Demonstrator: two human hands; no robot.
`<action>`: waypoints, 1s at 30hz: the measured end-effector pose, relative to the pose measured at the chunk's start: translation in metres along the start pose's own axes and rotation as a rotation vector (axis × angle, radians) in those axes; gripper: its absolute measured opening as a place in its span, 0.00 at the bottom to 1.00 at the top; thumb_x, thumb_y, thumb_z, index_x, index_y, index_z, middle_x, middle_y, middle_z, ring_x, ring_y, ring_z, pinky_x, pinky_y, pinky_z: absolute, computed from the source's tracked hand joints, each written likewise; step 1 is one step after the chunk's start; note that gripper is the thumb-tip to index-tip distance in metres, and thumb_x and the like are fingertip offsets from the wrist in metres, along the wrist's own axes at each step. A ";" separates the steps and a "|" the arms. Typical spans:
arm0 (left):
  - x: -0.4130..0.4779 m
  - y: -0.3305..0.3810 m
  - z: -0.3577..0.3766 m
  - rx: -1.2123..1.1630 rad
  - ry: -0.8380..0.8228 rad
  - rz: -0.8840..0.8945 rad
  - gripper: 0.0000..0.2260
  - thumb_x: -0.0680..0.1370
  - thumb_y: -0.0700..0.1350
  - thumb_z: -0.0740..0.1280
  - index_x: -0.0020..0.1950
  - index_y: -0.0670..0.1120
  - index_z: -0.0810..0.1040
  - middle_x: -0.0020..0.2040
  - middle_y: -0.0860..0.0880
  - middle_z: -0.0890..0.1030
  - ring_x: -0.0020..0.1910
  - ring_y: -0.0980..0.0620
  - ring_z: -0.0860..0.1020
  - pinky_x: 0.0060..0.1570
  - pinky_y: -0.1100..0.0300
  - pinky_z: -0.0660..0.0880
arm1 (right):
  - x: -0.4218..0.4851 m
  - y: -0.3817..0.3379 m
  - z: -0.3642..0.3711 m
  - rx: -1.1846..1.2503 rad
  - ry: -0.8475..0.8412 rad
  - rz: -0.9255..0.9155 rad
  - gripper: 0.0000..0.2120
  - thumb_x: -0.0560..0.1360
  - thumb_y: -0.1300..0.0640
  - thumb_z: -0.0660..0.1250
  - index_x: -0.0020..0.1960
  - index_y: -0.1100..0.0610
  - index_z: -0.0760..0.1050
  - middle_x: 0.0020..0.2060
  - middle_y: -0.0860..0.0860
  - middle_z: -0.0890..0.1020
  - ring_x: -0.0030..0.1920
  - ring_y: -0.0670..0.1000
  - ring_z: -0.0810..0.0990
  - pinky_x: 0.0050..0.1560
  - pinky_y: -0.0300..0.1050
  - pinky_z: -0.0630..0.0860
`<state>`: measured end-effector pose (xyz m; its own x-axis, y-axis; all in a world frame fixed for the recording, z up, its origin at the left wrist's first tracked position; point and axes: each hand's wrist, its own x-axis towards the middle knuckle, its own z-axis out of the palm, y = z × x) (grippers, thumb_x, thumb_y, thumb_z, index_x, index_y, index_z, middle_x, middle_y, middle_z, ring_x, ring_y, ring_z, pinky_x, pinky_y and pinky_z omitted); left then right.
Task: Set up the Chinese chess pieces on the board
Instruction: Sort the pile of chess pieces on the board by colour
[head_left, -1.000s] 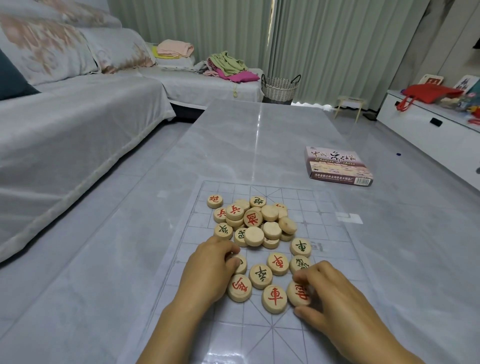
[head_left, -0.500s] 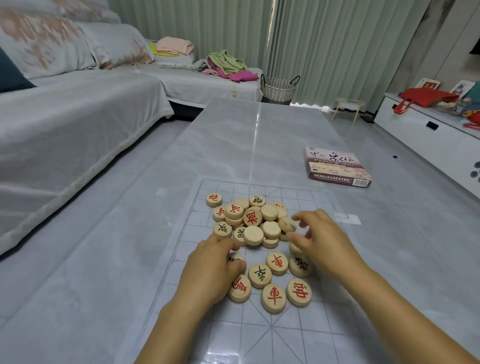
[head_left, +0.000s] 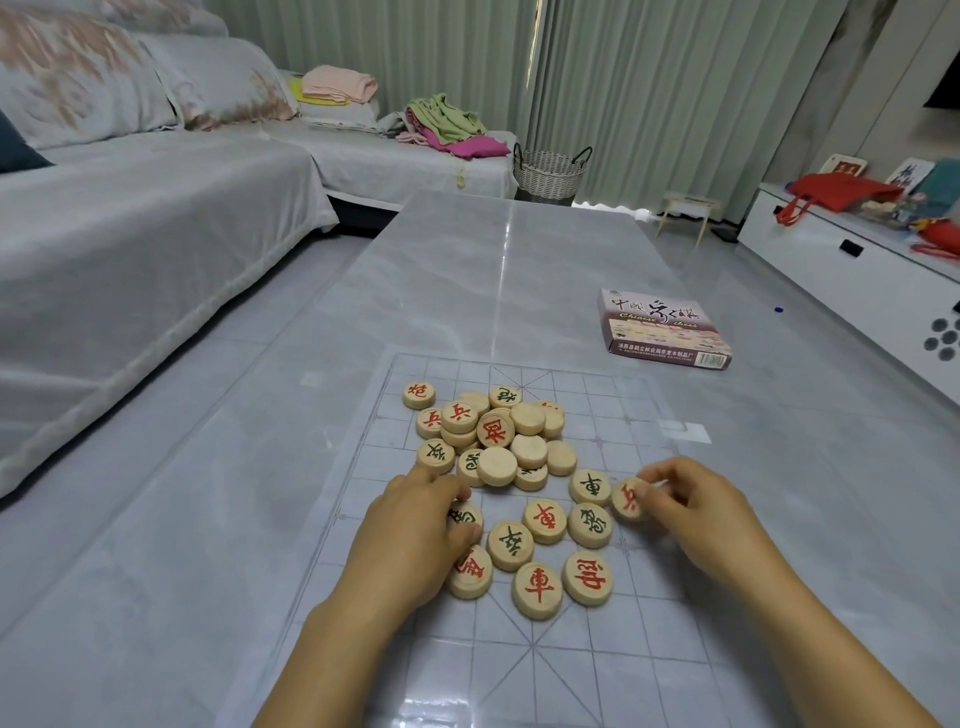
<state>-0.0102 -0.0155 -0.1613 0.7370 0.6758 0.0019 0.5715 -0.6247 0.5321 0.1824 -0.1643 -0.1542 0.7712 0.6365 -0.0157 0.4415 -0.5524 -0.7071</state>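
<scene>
Two bare hands, the left hand (head_left: 415, 535) and the right hand (head_left: 696, 514), are showing together with both forearms. No sleeves, gloves, rings, watches or bands are appearing on either arm. The fingernails are showing short and unpainted. Both forearms are running out of view at the lower edge.

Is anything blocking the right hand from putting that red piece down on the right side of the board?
Nothing visible. The right hand pinches a red piece at the loose pieces' right edge; the board to its right is bare. The pile lies to its left.
</scene>
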 end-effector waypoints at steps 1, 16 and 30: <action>0.000 0.000 0.001 -0.002 0.003 0.000 0.18 0.76 0.51 0.64 0.66 0.51 0.70 0.65 0.52 0.70 0.62 0.51 0.69 0.61 0.56 0.69 | -0.003 0.004 0.000 -0.002 -0.033 0.017 0.02 0.75 0.54 0.65 0.45 0.51 0.75 0.39 0.51 0.81 0.41 0.51 0.79 0.38 0.41 0.72; -0.001 0.004 0.001 -0.045 0.018 -0.009 0.18 0.76 0.50 0.65 0.66 0.51 0.70 0.65 0.51 0.71 0.63 0.51 0.69 0.62 0.55 0.69 | -0.013 -0.033 0.017 -0.173 0.017 -0.294 0.06 0.76 0.52 0.63 0.52 0.50 0.75 0.48 0.45 0.73 0.42 0.41 0.73 0.43 0.36 0.70; 0.000 -0.003 -0.001 -0.099 0.006 -0.020 0.18 0.74 0.50 0.67 0.63 0.50 0.71 0.62 0.51 0.71 0.61 0.51 0.70 0.61 0.55 0.70 | 0.007 -0.064 0.040 -0.203 0.029 -0.401 0.12 0.76 0.50 0.63 0.56 0.53 0.78 0.48 0.49 0.78 0.48 0.50 0.76 0.49 0.45 0.73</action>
<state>-0.0120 -0.0135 -0.1622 0.7234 0.6904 -0.0047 0.5476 -0.5695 0.6130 0.1412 -0.1026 -0.1370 0.5317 0.8081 0.2535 0.7870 -0.3608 -0.5004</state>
